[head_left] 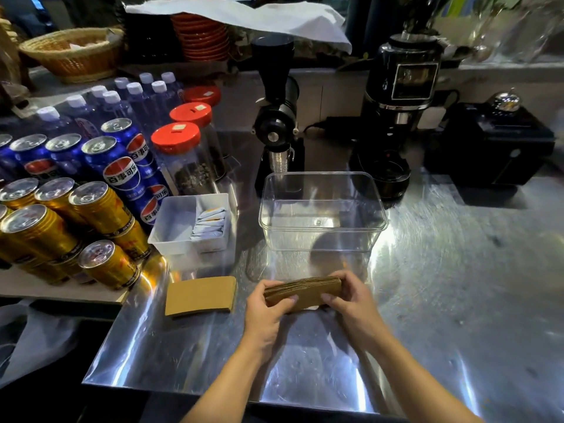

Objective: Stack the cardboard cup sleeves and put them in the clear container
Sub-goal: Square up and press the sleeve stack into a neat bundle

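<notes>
A stack of brown cardboard cup sleeves [305, 290] stands on edge on the steel counter, squeezed between both hands. My left hand [265, 312] grips its left end and my right hand [351, 306] grips its right end. A second, flat pile of sleeves [200, 296] lies on the counter to the left, apart from my hands. The clear container [323, 239] sits just beyond the held stack, open on top with nothing in it.
A white tray [171, 221] of sachets stands left of the container. Gold cans [103, 264], blue cans and red-lidded jars [180, 157] crowd the left side. Two black grinders [277, 129] and a black box [488, 148] line the back.
</notes>
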